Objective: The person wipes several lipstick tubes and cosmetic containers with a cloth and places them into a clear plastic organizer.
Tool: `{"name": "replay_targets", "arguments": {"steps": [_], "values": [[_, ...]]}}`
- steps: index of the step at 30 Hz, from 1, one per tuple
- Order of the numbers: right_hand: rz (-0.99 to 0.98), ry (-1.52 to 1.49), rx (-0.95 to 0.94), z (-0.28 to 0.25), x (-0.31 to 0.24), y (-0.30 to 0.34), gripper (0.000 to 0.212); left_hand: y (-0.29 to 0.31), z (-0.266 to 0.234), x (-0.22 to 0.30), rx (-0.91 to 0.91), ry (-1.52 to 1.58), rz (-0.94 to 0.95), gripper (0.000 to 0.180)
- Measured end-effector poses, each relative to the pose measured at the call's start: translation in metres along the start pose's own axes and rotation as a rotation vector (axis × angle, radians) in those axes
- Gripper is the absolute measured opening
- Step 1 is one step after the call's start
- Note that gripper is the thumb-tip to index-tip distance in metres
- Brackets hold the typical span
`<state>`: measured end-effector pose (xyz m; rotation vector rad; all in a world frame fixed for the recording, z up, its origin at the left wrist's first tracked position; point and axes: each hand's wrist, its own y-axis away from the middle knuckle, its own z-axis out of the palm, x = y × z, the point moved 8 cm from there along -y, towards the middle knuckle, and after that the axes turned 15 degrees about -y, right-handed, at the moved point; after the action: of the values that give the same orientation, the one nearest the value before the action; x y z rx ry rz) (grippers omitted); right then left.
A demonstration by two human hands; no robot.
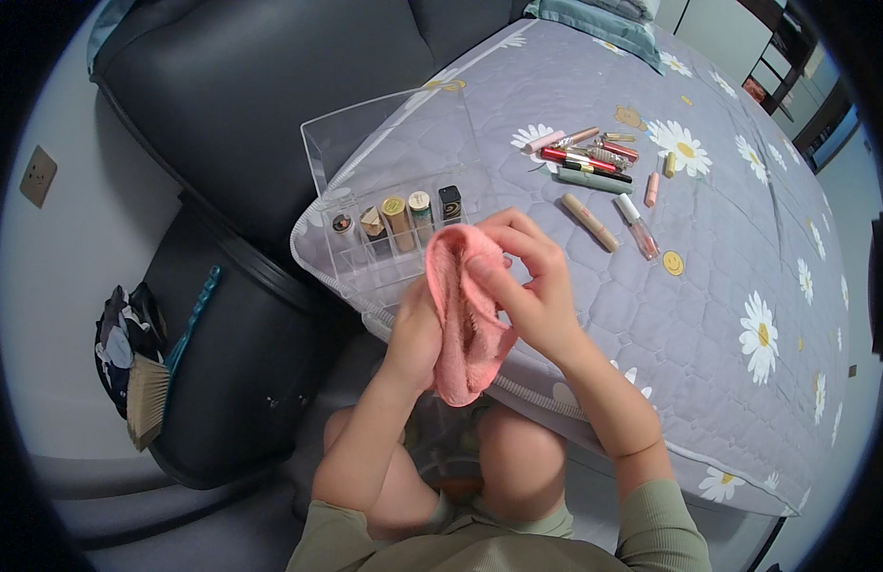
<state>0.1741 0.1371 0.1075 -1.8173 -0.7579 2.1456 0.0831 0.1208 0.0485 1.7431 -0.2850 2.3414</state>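
A coral-pink cloth [456, 362] hangs folded between my two hands above the bed's edge. My left hand [416, 334] is closed on its left side, the fingers mostly behind it. My right hand [535, 283] pinches the upper right part between thumb and fingers. Whether something is wrapped inside the folds cannot be made out. Just beyond my hands stands a clear plastic organizer [365, 284] with its transparent lid [389, 133] raised. Several cosmetic tubes stand upright in its compartments, among them a gold-capped tube [396, 222] and a black square-capped tube [450, 205].
On the grey daisy-print mattress [689, 353], right of the organizer, lies a pile of makeup tubes [589, 160]. Nearer are a beige tube [590, 222] and a white-capped lip gloss [637, 227]. A black headboard [270, 86] and a brush [148, 400] are at left.
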Motion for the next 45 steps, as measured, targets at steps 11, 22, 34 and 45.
{"name": "replay_targets", "arguments": {"steps": [11, 22, 34, 45], "values": [[0.110, -0.222, -0.005, -0.004, 0.015, -0.003, 0.024, 0.002, 0.011, -0.006, -0.015, 0.321, -0.093, 0.038], [0.102, -0.175, 0.149, -0.021, 0.022, -0.002, 0.017, -0.004, -0.014, -0.001, 0.167, 0.087, 0.060, 0.033], [-0.213, 0.082, -0.135, 0.008, -0.009, 0.003, 0.031, -0.008, -0.025, -0.022, 0.136, 0.489, -0.049, 0.035], [-0.082, -0.015, -0.032, 0.020, 0.011, 0.014, 0.021, 0.018, -0.042, 0.011, 0.632, -0.028, 0.282, 0.029]]}}
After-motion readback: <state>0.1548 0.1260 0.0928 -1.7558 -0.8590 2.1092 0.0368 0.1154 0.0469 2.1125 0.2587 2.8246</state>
